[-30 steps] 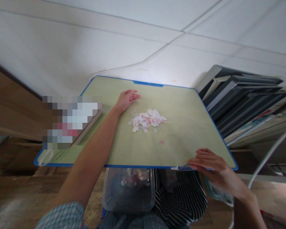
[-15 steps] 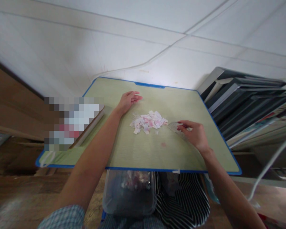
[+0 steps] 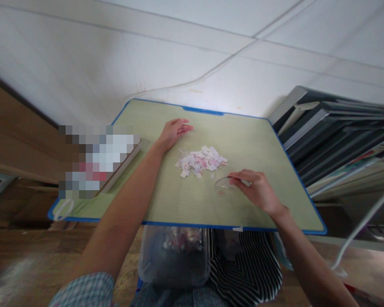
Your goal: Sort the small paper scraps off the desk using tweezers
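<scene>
A loose pile of small white and pinkish paper scraps [image 3: 202, 161] lies in the middle of the pale green folding table [image 3: 179, 200]. My right hand [image 3: 257, 189], to the right of the pile, pinches a clear curved protractor [image 3: 223, 182] between thumb and fingers. Its edge is near the tabletop, beside a lone pink scrap [image 3: 221, 193] in front of the pile; whether it touches the top I cannot tell. Behind and left of the pile rests my left hand [image 3: 173, 133], fingers stretched out and holding nothing.
On the table's left lies a flat box-like item [image 3: 115, 170], mostly blurred out. Dark folders [image 3: 339, 132] lean at the right. Below the front edge are a clear plastic bin [image 3: 174, 268] and a striped black-and-white bag [image 3: 246, 273]. A white wall [image 3: 179, 55] stands behind.
My right hand has moved left and toward me with the protractor, from the pile's right edge to beside the lone pink scrap. My left hand stays put; the view shifts slightly.
</scene>
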`<move>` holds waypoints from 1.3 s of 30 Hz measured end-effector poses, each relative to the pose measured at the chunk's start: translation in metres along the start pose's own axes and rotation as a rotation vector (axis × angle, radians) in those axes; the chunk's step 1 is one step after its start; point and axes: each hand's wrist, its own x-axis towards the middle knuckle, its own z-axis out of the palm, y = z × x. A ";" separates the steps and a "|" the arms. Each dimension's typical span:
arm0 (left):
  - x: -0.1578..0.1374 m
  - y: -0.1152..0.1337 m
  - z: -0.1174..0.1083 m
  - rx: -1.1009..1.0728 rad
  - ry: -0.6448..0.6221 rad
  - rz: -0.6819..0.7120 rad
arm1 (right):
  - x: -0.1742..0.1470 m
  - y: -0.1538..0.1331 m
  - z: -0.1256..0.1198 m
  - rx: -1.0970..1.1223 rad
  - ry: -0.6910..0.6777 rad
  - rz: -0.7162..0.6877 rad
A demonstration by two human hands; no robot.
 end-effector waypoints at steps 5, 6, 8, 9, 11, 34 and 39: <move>0.001 -0.003 -0.002 0.007 -0.002 0.009 | -0.008 -0.018 0.012 -0.030 -0.039 -0.003; 0.002 -0.004 -0.003 0.010 0.002 0.012 | -0.008 -0.022 0.015 -0.025 -0.048 0.006; 0.003 -0.005 -0.003 0.008 0.005 0.023 | -0.009 -0.031 0.023 -0.010 -0.076 0.013; 0.003 -0.005 -0.003 0.006 0.004 0.027 | -0.009 -0.036 0.026 -0.005 -0.095 0.011; 0.003 -0.005 -0.003 0.003 0.003 0.025 | -0.010 -0.044 0.034 -0.005 -0.141 0.000; 0.002 -0.003 -0.002 -0.022 -0.026 0.009 | -0.029 -0.077 0.049 0.093 -0.196 -0.221; 0.003 -0.003 -0.003 -0.011 -0.029 0.006 | -0.045 -0.076 0.039 0.037 0.026 -0.215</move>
